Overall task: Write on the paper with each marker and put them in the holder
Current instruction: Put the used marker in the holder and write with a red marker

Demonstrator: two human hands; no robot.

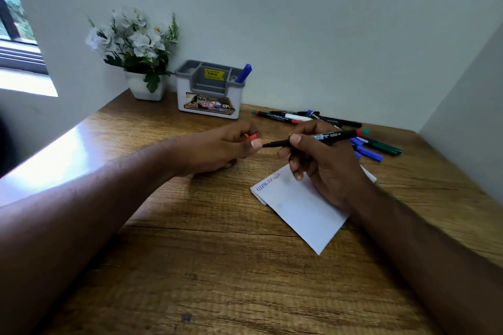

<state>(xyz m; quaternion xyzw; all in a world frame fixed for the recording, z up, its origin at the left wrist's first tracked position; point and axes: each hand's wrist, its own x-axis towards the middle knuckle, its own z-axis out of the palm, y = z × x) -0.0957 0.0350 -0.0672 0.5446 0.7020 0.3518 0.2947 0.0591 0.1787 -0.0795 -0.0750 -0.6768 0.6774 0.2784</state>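
Note:
My right hand [321, 160] grips a black marker [329, 136] with a red end, held level above the white paper [302, 206], its bare tip pointing left. My left hand [226, 144] pinches the red cap [251, 138] just left of that tip. The paper lies on the wooden desk and has one line of blue writing near its top edge. The white and grey holder [209, 89] stands at the back against the wall, with one blue marker [244, 73] in its right slot. Several more markers [299, 116] lie loose behind my right hand.
A white pot of artificial white flowers [141, 56] stands left of the holder. Blue and green markers [378, 149] lie right of my right hand. Walls close the desk [217, 266] at the back and right; a window is at the far left.

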